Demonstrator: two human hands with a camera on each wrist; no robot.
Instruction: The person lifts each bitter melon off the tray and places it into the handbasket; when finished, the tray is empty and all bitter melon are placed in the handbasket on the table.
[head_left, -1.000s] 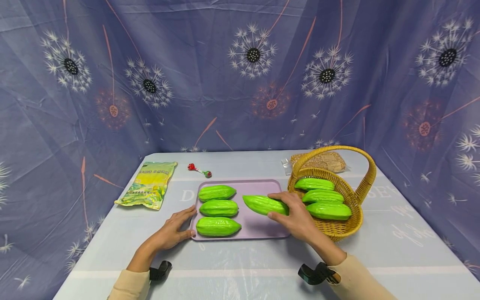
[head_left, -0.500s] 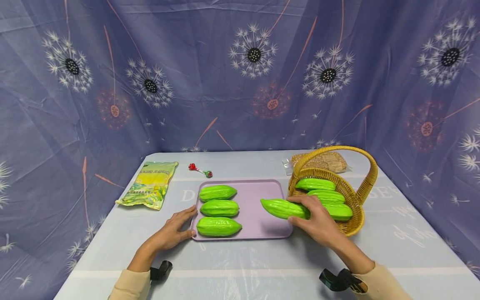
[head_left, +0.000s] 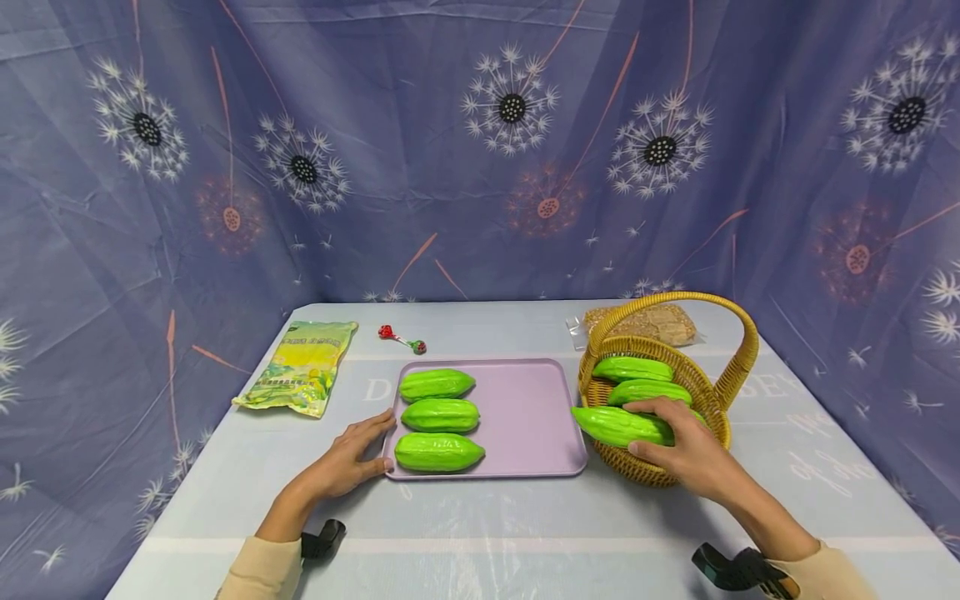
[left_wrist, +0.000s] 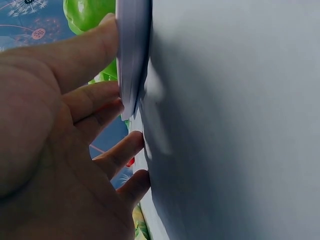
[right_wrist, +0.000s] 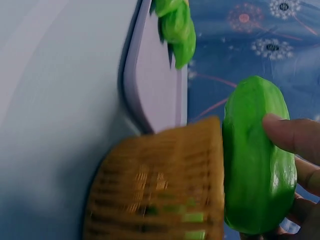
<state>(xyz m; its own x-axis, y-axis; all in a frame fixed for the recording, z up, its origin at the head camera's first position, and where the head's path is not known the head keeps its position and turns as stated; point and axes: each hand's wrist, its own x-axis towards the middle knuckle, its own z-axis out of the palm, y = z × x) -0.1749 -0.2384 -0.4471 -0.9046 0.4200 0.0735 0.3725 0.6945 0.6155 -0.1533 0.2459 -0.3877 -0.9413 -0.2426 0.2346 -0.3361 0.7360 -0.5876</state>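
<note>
Right hand: the right hand (head_left: 686,450) pinches 1 green gourd (head_left: 618,427) near its right end, thumb on the near side and fingers on the far side, likely because gripping across the narrow width is secure.
Held gourd: over the near-left rim of the wicker basket (head_left: 637,470), its left tip pointing at the tray; whether it touches the rim, I cannot tell.
Basket contents: at least 2 gourds (head_left: 633,369) lie side by side, probably to share the round floor; the hand hides the near part.
Left hand: the left hand (head_left: 348,457) is spread, thumb and some fingertips touching the left edge of the tray (head_left: 525,417), seemingly to steady it.
Tray row: 3 gourds (head_left: 440,415) lie crosswise on the left half, ordered far to near, perhaps for neat packing.
Far edge: yellow-green bag (head_left: 303,367) left, lollipops (head_left: 402,339) behind the tray, clear packet (head_left: 652,323) behind the basket, apparently outside the work.
</note>
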